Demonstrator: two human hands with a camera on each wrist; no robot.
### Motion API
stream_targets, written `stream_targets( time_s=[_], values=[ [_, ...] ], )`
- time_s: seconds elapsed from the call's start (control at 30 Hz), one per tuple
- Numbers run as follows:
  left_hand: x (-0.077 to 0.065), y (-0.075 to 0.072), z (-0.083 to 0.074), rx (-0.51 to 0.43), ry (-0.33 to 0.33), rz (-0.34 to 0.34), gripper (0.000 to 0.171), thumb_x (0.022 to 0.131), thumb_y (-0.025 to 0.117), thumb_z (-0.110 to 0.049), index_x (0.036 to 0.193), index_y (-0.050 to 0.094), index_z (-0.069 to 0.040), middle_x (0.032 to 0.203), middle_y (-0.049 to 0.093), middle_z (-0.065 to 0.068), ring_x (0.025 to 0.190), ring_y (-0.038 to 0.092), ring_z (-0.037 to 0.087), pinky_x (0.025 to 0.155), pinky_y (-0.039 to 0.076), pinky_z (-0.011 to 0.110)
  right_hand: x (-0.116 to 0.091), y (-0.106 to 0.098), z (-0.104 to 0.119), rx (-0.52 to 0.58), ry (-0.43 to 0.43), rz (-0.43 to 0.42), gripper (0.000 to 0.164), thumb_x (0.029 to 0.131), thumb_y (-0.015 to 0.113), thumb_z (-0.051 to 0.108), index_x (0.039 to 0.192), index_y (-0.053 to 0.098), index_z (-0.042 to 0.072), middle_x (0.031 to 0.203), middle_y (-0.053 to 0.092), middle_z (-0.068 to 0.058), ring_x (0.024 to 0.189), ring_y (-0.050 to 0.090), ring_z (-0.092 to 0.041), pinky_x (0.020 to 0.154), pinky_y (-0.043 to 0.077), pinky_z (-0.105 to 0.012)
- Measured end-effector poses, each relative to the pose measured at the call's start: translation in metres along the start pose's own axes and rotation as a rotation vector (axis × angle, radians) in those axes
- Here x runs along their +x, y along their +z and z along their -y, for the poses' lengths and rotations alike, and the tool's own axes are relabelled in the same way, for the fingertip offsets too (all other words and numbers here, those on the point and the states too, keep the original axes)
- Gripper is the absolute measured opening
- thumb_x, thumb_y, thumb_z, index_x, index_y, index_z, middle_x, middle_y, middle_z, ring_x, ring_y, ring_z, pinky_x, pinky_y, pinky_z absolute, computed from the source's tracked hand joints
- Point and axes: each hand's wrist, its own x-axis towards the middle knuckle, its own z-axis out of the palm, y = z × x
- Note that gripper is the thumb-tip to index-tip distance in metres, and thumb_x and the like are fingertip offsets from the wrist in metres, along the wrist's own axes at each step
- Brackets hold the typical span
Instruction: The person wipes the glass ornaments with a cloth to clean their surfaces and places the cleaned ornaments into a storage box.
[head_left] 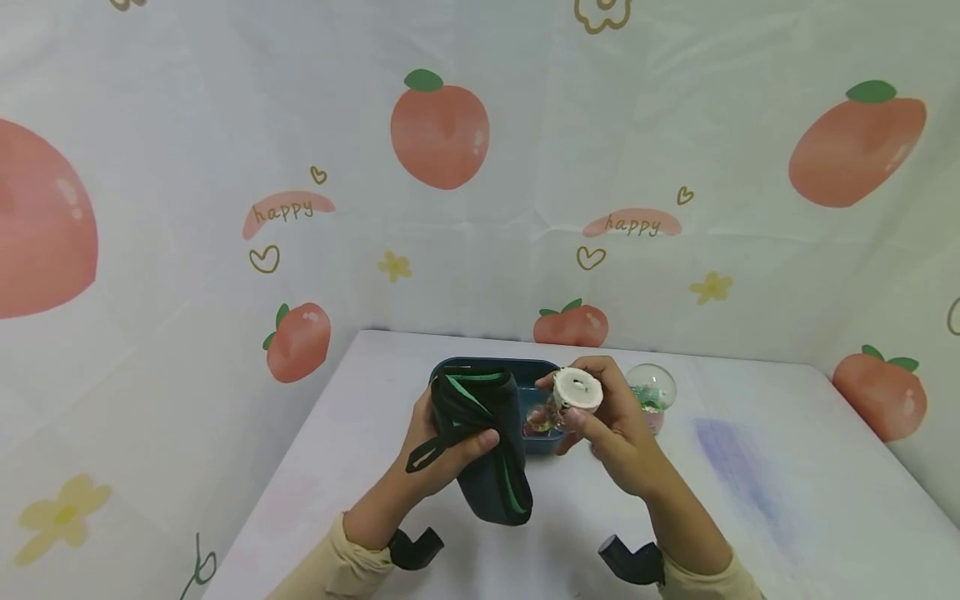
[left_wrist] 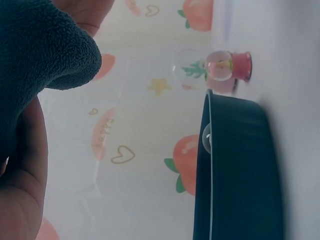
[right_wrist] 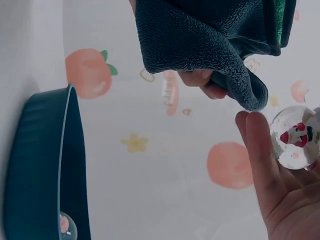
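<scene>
My left hand (head_left: 442, 473) grips a folded dark teal towel (head_left: 487, 467) with bright green inner edges and a black hanging loop; the thumb lies across its front. To its right, my right hand (head_left: 624, 433) holds a small snow globe (head_left: 577, 389) between thumb and fingers, its whitish base turned up toward me. A red-and-white figure shows inside the globe's clear dome (right_wrist: 295, 137) in the right wrist view. There, the fingertips are close below the towel's lower fold. Part of the towel hides the left fingers.
Behind the hands stands a dark teal basin (head_left: 532, 367), with another clear globe (left_wrist: 207, 138) inside near its rim. Right of it sits a larger snow globe (head_left: 651, 387) with green inside. A small globe on a red-pink base (left_wrist: 242, 66) stands near it. A patterned curtain hangs behind the white table.
</scene>
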Motion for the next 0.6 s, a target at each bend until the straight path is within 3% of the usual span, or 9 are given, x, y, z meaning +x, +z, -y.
stream_targets(
  time_s=[0.13,0.27,0.4,0.6],
  values=[
    [0.0,0.0,-0.0006,0.004,0.008,-0.003,0.06,0.088,0.088,-0.031,0.133,0.059,-0.005,0.12,0.072,0.016,0.111,0.069,0.014,0.096,0.06,0.036,0.0016,0.0028,0.0,-0.167,0.02,-0.066,0.048,0.089,0.07,-0.016,0.131,0.053,0.001,0.115,0.066,0.001,0.088,0.067,-0.01,0.055,0.058,-0.03],
    [0.0001,0.0004,-0.0008,-0.003,0.015,0.003,0.061,0.088,0.088,-0.029,0.135,0.058,-0.005,0.123,0.072,0.017,0.114,0.069,0.014,0.098,0.06,0.036,0.0038,0.0052,-0.0025,-0.259,-0.029,-0.076,0.061,0.074,0.09,-0.011,0.129,0.068,0.005,0.121,0.068,-0.009,0.103,0.064,-0.014,0.072,0.061,-0.025],
    [0.0001,0.0017,-0.0009,-0.003,0.002,0.018,0.06,0.088,0.087,-0.027,0.135,0.058,-0.005,0.125,0.071,0.019,0.114,0.07,0.014,0.098,0.061,0.036,0.0032,0.0071,-0.0049,-0.24,-0.022,-0.045,0.069,0.071,0.092,-0.012,0.134,0.069,0.003,0.132,0.065,-0.014,0.12,0.063,-0.016,0.092,0.061,-0.025],
    [-0.0001,0.0023,-0.0008,0.011,-0.015,0.029,0.061,0.089,0.087,-0.032,0.136,0.056,-0.007,0.126,0.071,0.018,0.114,0.07,0.015,0.098,0.061,0.037,0.0008,0.0094,-0.0041,-0.245,0.031,0.019,0.068,0.079,0.078,-0.019,0.142,0.064,0.003,0.141,0.061,-0.013,0.124,0.061,-0.015,0.092,0.061,-0.026]
  ],
)
